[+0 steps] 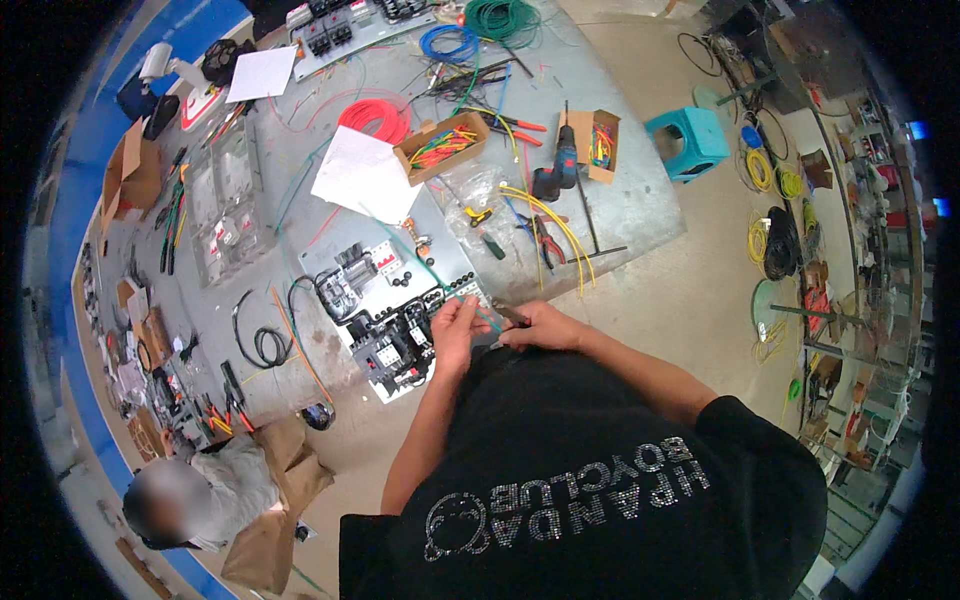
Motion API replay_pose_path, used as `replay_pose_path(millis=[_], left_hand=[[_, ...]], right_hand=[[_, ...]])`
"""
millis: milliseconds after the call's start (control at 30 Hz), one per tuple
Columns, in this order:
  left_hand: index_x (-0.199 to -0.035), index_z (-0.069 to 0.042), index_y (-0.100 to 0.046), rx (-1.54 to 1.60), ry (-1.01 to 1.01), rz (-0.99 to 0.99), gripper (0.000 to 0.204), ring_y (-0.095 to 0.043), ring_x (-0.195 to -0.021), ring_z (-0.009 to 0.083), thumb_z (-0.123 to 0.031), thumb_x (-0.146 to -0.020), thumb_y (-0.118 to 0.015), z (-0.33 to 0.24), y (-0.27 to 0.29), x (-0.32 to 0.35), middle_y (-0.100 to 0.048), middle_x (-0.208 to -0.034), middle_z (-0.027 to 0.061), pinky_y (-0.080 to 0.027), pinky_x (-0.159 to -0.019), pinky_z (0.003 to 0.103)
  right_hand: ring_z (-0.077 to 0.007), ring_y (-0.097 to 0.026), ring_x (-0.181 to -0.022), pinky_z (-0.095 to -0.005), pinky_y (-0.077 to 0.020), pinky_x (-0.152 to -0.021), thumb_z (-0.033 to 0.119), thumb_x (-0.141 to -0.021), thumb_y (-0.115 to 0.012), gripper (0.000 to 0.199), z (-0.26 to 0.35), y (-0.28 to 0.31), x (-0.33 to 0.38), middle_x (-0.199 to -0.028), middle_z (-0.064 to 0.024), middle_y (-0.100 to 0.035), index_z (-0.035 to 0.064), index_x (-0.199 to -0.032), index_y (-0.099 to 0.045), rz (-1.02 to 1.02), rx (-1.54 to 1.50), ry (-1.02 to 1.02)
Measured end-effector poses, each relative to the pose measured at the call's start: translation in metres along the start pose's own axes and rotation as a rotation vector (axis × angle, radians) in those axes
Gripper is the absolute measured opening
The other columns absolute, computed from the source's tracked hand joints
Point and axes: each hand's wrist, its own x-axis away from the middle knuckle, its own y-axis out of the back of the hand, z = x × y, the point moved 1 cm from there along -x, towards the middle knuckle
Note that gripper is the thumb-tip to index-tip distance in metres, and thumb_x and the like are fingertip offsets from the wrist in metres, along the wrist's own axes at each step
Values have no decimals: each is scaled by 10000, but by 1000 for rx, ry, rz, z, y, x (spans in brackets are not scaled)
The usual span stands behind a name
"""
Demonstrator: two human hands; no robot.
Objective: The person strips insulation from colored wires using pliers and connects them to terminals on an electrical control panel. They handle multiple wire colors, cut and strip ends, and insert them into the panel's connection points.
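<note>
- Nearest me, the right hand (550, 328) is closed around a dark tool (513, 315); its tip is too small to make out from here.
- Beside it, the left hand (455, 330) has thumb and fingers pinched together on the green wire (432, 272), near the worker's waist.
- That wire should be light and springy, a little slick in its sheath; I'd take it close to the end, where it bends least.
- It runs out over the white mounting panel (440, 240), whose black components (400, 345) look rigid, the whole probably heavy and best lifted by its edges.
- Farther along the worktop (640, 215) lie red-handled pliers (548, 245), yellow wires (565, 225) and a drill (562, 165).
</note>
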Motion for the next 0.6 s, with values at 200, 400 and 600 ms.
replay_pose_path(millis=[200,400,600], left_hand=[[-1004,-45,-634,15,50,54,201,-650,-703,128,-246,-998,-620,1,9,5,-700,-883,77,-555,-653,271],[-1050,-48,-648,-57,50,78,153,-669,-729,135,-187,-987,-633,5,24,18,-717,-902,86,-553,-671,276],[-1050,-36,-639,-36,12,98,165,-683,-765,144,-191,-995,-620,9,31,25,-727,-919,89,-553,-699,275]], right_hand=[[-88,-559,-724,-305,-483,-676,239,-888,-745,246,-8,-7,-1,-766,-11,-639,30,-998,-677,-44,84,-23],[-110,-575,-768,-324,-491,-736,221,-870,-757,258,7,-15,-5,-792,-36,-651,27,-1019,-676,-43,261,24],[-138,-592,-764,-335,-491,-741,217,-858,-756,281,1,-21,-9,-809,-88,-660,24,-1040,-663,-17,346,64]])
